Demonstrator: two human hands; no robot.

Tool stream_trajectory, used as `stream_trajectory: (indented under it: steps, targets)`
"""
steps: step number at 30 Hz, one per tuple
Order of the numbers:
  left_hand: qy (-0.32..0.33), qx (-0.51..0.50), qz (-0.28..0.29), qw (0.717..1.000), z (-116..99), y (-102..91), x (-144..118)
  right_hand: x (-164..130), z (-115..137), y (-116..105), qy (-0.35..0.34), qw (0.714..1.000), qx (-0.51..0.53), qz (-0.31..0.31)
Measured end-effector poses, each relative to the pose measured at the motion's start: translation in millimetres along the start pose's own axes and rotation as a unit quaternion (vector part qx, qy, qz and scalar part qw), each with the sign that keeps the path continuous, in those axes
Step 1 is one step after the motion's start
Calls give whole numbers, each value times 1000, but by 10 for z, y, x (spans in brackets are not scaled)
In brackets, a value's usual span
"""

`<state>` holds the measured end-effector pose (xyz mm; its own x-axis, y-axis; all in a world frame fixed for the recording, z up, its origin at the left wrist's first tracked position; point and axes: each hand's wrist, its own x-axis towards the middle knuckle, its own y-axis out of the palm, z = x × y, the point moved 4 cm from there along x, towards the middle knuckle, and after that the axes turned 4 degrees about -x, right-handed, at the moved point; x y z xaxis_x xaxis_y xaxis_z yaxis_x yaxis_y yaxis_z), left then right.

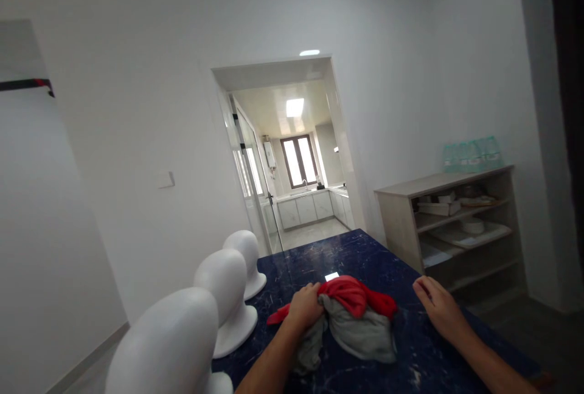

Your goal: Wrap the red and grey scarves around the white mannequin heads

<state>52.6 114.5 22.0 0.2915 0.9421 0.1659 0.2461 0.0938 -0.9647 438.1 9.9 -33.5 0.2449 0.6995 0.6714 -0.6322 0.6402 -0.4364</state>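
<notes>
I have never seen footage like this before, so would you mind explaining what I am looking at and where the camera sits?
There is one picture, taken by a camera worn on a person's head, looking forward and down. The two bare arms reaching in from the bottom are that person's own.

The left hand grips a bundle of red and grey cloth lying on the dark blue marbled table. The right hand rests open on the table beside the bundle and holds nothing.

Three white foam mannequin heads stand in a row along the table's left edge. A pale wooden shelf unit stands against the right wall, and the open doorway leads to a kitchen.
</notes>
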Motion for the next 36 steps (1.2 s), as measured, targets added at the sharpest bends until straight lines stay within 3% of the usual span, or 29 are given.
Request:
stream_trajectory:
  steps: [4,7,9,12,17,20,24,27,29,33,36]
  targets:
    - [-194,25,-48,980,544,-149,292,18,18,-4,9,1000,-9,8]
    - [-256,41,-86,962,753,-201,375,25,46,-8,9,1000,-17,15]
    - [-238,62,-117,962,741,-169,381,26,48,3,10,1000,-20,22]
    - [-158,79,-131,975,585,7,317,21,27,33,9,999,-26,33]
    - [-51,64,-6,997,405,375,95,11,1,73,-5,998,-41,45]
    - [-65,98,20,993,491,352,-4,4,17,77,-10,998,-52,47]
    - [-91,138,-7,986,619,152,-22,-12,47,95,-11,997,-58,55]
    - [-73,138,-40,987,553,58,53,-23,64,119,-18,996,-60,59]
    - [-20,126,-48,991,427,62,148,-29,72,134,-23,995,-62,69]
    - [112,79,3,991,197,183,409,-27,81,136,-19,994,-70,81]
    - [145,53,40,987,195,280,647,-17,84,134,-18,993,-76,84]
